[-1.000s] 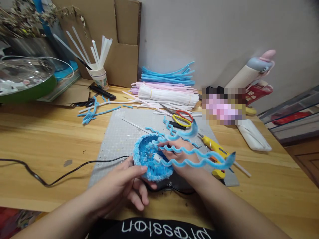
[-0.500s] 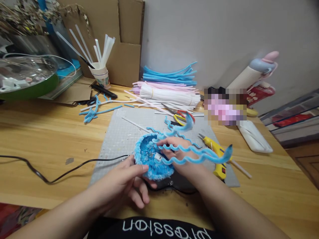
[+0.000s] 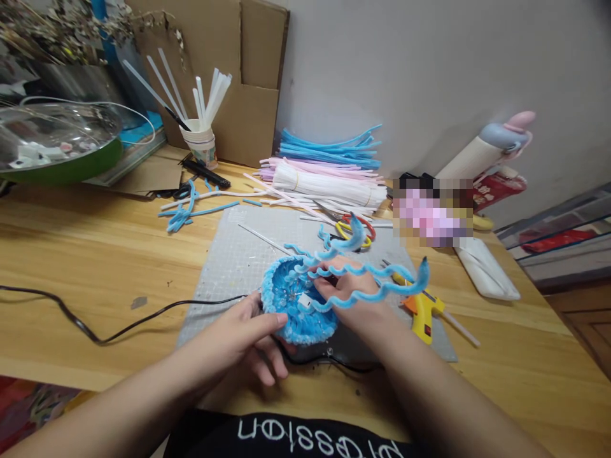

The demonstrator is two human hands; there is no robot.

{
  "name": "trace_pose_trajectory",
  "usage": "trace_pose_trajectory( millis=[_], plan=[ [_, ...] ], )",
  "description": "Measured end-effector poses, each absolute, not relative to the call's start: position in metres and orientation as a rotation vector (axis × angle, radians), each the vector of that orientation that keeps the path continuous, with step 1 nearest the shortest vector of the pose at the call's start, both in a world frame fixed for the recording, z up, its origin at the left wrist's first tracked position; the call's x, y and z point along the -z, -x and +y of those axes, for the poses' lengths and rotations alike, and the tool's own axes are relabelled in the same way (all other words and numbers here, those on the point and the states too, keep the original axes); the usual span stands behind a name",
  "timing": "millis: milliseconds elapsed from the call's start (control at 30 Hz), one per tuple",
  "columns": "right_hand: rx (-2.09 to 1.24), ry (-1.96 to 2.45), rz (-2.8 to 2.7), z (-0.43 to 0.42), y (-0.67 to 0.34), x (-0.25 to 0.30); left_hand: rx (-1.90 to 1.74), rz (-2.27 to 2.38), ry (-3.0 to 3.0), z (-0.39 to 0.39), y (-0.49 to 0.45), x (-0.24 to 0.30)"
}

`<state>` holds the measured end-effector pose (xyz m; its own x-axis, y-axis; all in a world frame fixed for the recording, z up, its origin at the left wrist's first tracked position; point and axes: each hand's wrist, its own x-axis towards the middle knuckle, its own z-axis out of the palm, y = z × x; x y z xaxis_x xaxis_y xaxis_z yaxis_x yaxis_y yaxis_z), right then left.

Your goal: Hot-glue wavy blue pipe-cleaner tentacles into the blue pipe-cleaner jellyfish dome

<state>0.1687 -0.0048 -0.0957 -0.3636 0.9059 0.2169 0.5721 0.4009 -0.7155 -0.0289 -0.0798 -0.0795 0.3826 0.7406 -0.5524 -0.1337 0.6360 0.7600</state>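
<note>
A fuzzy blue bowl-shaped piece point(image 3: 310, 332), made of pipe cleaners, is tilted with its hollow side facing me. My left hand point(image 3: 252, 327) grips its left rim, thumb on the edge and the other fingers underneath. Inside the hollow sits a small white block point(image 3: 305, 301). Several wavy blue pipe cleaners point(image 3: 370, 296) reach out of it to the right, their ends curled up. My right hand point(image 3: 353, 296) is at the hollow's right side, fingers pinched around the base of a wavy pipe cleaner; the fingertips are partly hidden.
A yellow glue gun point(image 3: 424, 312) lies right of my right hand on a grey cutting mat point(image 3: 219, 254). Scissors point(image 3: 356, 229) lie behind. Bundles of white point(image 3: 329, 187) and blue pipe cleaners point(image 3: 329, 149) line the wall. A black cable point(image 3: 162, 310) runs across the left.
The view has shifted slightly. My right hand stays at the hollow, its fingers a little more curled. The wavy ends have swung slightly left; the left hand's grip looks the same.
</note>
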Motion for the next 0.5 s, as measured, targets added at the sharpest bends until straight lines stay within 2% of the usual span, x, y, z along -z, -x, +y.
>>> trace_pose_trajectory(
  millis=[500],
  plan=[
    [-0.635,1.251,-2.134,-0.0097,-0.1711,0.0963,-0.642,0.991,-0.664,-0.0842,0.0256,0.0822]
  ],
)
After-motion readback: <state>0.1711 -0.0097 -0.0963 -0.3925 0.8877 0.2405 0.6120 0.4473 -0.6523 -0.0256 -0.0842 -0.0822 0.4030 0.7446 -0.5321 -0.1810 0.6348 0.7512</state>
